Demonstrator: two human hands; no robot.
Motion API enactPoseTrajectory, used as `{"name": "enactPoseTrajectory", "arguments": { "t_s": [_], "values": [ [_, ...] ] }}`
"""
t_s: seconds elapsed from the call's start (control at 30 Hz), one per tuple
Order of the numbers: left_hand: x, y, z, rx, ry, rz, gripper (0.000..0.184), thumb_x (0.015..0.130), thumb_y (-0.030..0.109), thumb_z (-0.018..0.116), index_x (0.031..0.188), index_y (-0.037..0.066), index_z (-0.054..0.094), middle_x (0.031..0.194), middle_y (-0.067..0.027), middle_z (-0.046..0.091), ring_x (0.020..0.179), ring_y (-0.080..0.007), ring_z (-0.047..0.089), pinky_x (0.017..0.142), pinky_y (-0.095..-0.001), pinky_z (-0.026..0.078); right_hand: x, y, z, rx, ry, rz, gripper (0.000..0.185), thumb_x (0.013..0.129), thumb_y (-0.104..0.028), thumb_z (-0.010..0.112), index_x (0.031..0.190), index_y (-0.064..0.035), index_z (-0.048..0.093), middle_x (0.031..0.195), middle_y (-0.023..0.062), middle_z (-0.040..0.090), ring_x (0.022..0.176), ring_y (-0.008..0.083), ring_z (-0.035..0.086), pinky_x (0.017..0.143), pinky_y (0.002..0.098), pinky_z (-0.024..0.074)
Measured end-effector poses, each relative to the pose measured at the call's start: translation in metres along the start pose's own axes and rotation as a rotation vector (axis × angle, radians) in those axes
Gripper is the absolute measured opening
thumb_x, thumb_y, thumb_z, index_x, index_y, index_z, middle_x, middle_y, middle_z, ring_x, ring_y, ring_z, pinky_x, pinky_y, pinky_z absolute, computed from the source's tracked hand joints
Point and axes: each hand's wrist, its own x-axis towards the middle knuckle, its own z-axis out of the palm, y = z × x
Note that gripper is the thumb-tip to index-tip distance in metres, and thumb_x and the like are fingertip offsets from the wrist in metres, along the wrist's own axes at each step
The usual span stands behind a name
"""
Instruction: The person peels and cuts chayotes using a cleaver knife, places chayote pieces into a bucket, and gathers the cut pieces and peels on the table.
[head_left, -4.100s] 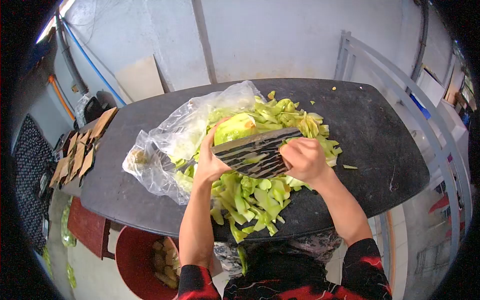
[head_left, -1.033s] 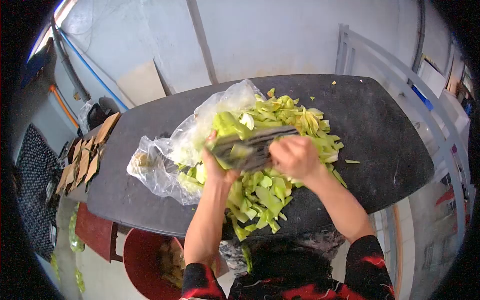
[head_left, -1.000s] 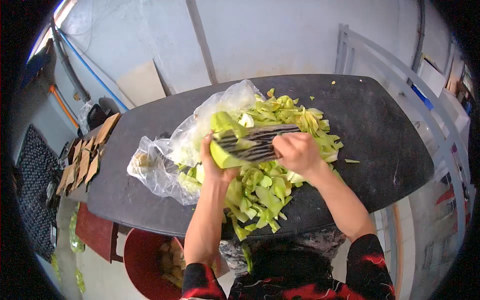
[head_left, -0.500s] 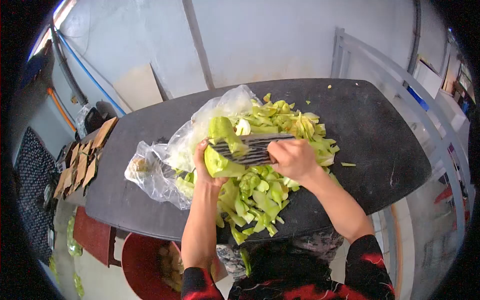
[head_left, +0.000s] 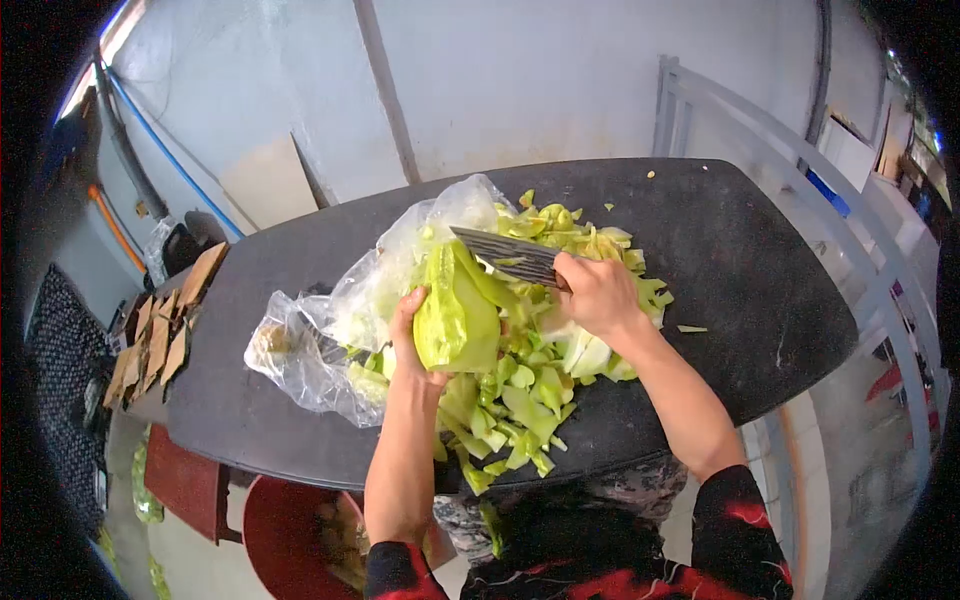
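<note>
The knife (head_left: 512, 258) has tilted, right hand (head_left: 600, 296) clenched round it, left hand (head_left: 407, 345) cupping vegetable (head_left: 455, 325).

The table's right end (head_left: 755, 280) is passable; green pieces (head_left: 530, 408) and plastic bag (head_left: 372, 285) obstruct farther left.

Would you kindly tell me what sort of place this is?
Probably a food-preparation workspace: a black table bearing heaped green vegetable trimmings, and a broad-bladed knife in the right hand.

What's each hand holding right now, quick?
Left hand: closed around the side of a green vegetable.
Right hand: closed, holding a dark striped knife.
</note>
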Motion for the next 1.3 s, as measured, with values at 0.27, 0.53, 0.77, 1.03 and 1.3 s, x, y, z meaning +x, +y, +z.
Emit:
{"name": "enactPoseTrajectory", "arguments": {
  "t_s": [0.27, 0.53, 0.77, 1.03, 1.3],
  "values": [
    [0.001, 0.006, 0.01, -0.086, 0.036, 0.091, 0.055, 0.094, 0.05, 0.047, 0.127, 0.006, 0.056, 0.115, -0.0137, 0.066, 0.098, -0.0306, 0.067, 0.085, -0.0486, 0.057, -0.003, -0.017, -0.012, 0.123, 0.065, -0.048, 0.018, 0.068, -0.009, 0.068, 0.077, -0.0089, 0.052, 0.066, 0.0068, 0.063, 0.058, 0.0283, 0.064, 0.051, 0.0398, 0.0508],
    [0.007, -0.008, 0.001, -0.074, 0.324, 0.12, 0.057, 0.094, 0.05, 0.046, 0.13, 0.006, 0.055, 0.123, -0.0159, 0.062, 0.107, -0.0321, 0.062, 0.095, -0.047, 0.05, -0.004, -0.05, -0.008, 0.149, 0.148, -0.338, 0.019, 0.057, -0.004, 0.065, 0.063, -0.0099, 0.047, 0.053, 0.0047, 0.048, 0.048, 0.0228, 0.055, 0.046, 0.035, 0.045],
    [0.012, -0.011, 0.001, -0.002, 0.21, 0.124, 0.066, 0.09, 0.057, 0.049, 0.129, 0.004, 0.055, 0.113, -0.0189, 0.066, 0.097, -0.0324, 0.066, 0.086, -0.0459, 0.055, -0.008, -0.051, -0.015, 0.09, 0.112, -0.362, 0.018, 0.072, -0.016, 0.066, 0.068, -0.0106, 0.05, 0.056, 0.0013, 0.049, 0.052, 0.0195, 0.058, 0.048, 0.0327, 0.0466],
    [0.012, -0.009, 0.001, -0.008, 0.202, 0.091, 0.062, 0.092, 0.055, 0.048, 0.129, 0.006, 0.055, 0.116, -0.0173, 0.065, 0.098, -0.0339, 0.065, 0.089, -0.0479, 0.053, -0.01, -0.053, -0.012, 0.156, 0.161, -0.34, 0.017, 0.061, -0.008, 0.067, 0.067, -0.0079, 0.051, 0.056, 0.0034, 0.046, 0.049, 0.0222, 0.052, 0.047, 0.0335, 0.0429],
    [0.009, -0.017, -0.002, -0.076, 0.124, 0.081, 0.062, 0.09, 0.056, 0.051, 0.127, 0.006, 0.056, 0.116, -0.0197, 0.064, 0.102, -0.0354, 0.063, 0.093, -0.0487, 0.051, -0.013, -0.057, -0.01, -0.016, 0.168, -0.413, 0.013, 0.071, -0.014, 0.065, 0.075, -0.0076, 0.055, 0.059, 0.0006, 0.049, 0.056, 0.0171, 0.057, 0.051, 0.0294, 0.047]
  ]
}}
